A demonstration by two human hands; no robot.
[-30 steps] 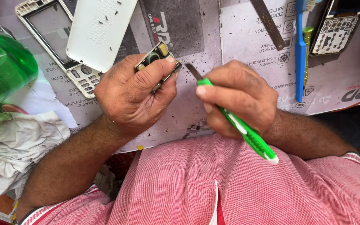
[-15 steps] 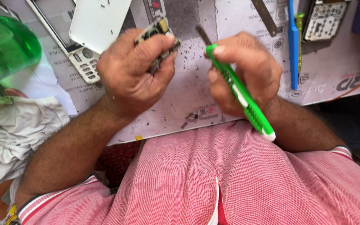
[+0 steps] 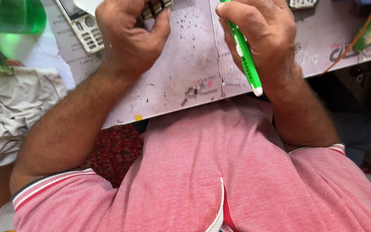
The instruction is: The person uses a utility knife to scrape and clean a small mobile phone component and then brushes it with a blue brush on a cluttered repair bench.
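Observation:
My left hand [image 3: 129, 36] grips a small dark circuit board part [image 3: 155, 7] at the top edge of the view; most of the part is cut off or hidden by my fingers. My right hand [image 3: 263, 38] is closed around a green and white tool handle [image 3: 245, 56], whose white end points down toward me and whose tip is out of view above. Both hands are over a worn grey cardboard sheet [image 3: 185, 77] that lies on my lap.
A phone keypad frame [image 3: 80, 23] lies on the cardboard left of my left hand. A green translucent bottle [image 3: 9, 15] sits at the top left above a crumpled grey cloth [image 3: 13, 103]. An orange wire [image 3: 353, 43] crosses the sheet at right.
The view has tilted down, so both hands now sit at the top edge. My hands stay shut on the board part and the green tool; the tool's tip has gone out of view.

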